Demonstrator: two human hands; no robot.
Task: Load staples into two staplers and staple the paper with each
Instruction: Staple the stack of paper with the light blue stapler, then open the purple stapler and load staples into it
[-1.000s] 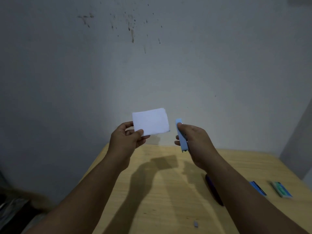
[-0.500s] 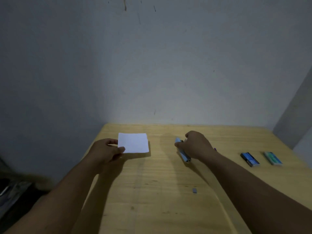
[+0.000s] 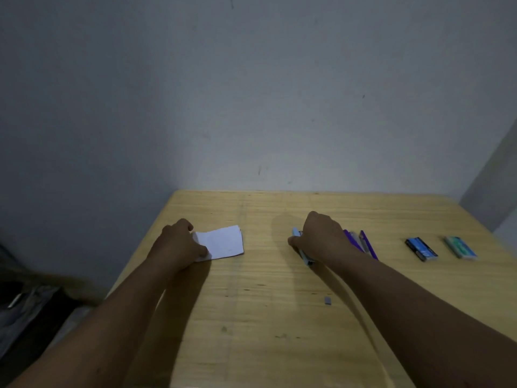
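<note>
Paper (image 3: 221, 242) and light blue stapler (image 3: 303, 252), held up in the air a second ago, now lie on the table (image 3: 279, 317), the left hand (image 3: 179, 243) still pinching the paper, the right hand (image 3: 321, 236) clenched over the stapler with the purple stapler (image 3: 368, 245) just behind, so probably this stapling is finished.

Two staplers, light blue (image 3: 303, 252) and purple (image 3: 366, 243); two staple boxes (image 3: 422, 249) (image 3: 461, 247); one paper (image 3: 222, 242); two hands (image 3: 179, 242) (image 3: 321, 233).
</note>
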